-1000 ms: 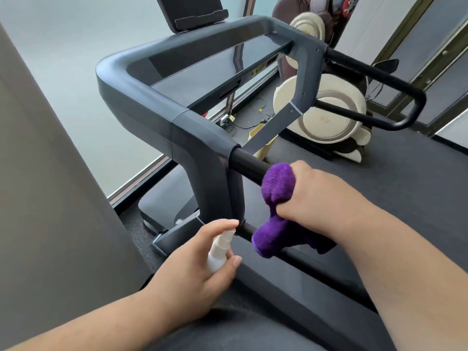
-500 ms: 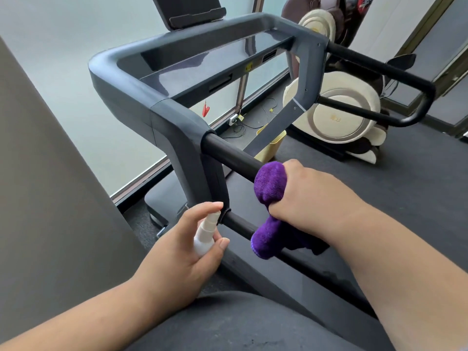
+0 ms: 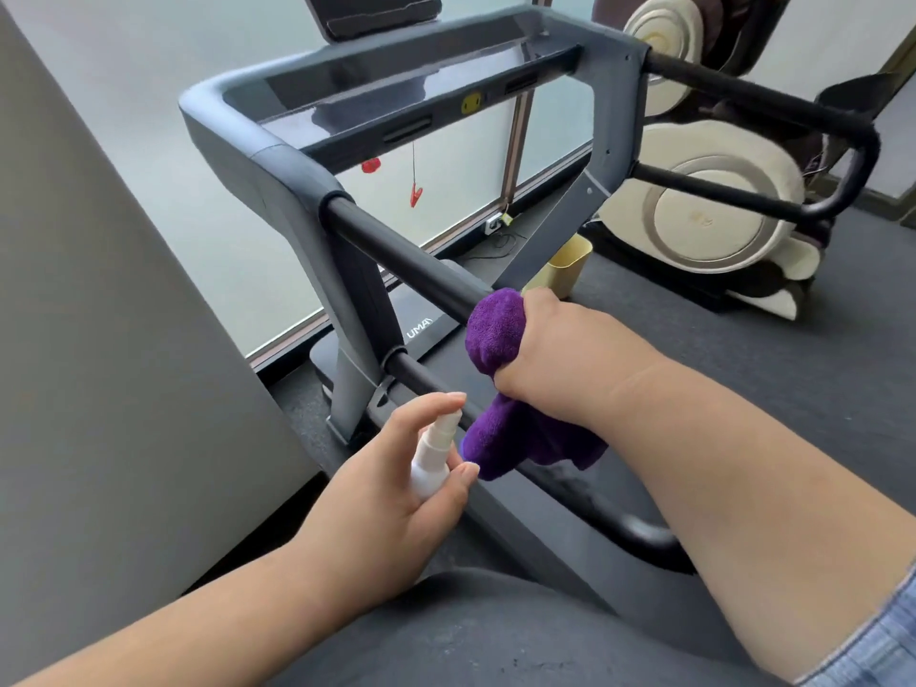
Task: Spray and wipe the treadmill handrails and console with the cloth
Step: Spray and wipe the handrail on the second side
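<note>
The right hand [image 3: 560,359] grips a purple cloth [image 3: 495,329] wrapped around the black upper handrail [image 3: 396,255] of the treadmill; the left hand [image 3: 396,493] holds a small white spray bottle [image 3: 433,453] just below, forefinger on its nozzle

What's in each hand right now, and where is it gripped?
Left hand holds the white spray bottle by its body, forefinger on the nozzle top. Right hand clamps the purple cloth around the near handrail.
</note>
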A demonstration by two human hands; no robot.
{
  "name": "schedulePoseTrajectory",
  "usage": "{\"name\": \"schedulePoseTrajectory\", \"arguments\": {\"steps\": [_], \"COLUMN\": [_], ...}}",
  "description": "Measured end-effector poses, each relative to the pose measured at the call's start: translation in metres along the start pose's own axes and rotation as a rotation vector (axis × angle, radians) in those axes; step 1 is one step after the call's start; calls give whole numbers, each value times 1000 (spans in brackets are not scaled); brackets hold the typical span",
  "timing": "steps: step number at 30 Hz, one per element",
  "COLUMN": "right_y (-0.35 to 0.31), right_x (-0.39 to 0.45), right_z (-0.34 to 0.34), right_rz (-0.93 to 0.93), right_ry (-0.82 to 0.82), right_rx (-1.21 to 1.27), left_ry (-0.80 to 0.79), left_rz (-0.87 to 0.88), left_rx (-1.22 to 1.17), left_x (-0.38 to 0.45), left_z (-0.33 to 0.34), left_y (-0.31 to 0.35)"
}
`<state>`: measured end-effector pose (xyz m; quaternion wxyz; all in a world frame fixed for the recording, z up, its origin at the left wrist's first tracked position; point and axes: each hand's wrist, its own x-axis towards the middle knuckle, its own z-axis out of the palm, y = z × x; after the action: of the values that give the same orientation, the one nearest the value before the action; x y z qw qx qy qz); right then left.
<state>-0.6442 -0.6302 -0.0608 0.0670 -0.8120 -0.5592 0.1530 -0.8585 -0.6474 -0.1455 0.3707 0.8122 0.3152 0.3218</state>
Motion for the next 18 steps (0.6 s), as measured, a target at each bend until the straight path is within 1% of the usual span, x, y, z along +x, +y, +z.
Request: {"name": "schedulePoseTrajectory", "arguments": {"steps": [3, 9, 13, 18], "right_y": [19, 57, 78, 96], "right_x": [-17, -53, -72, -88], "right_z": [-1, 0, 7, 18], "right_rz": [-4, -18, -33, -96], "right_ry": [-5, 48, 131, 257], "right_rx": [11, 0, 64, 153], "left_ry": [31, 77, 44, 12], "left_rz": [-25, -42, -43, -63], "left_rx": [26, 89, 97, 143], "left_x": [-9, -19, -31, -43], "left_z": [17, 51, 69, 83], "left_y": [22, 62, 79, 89]}}
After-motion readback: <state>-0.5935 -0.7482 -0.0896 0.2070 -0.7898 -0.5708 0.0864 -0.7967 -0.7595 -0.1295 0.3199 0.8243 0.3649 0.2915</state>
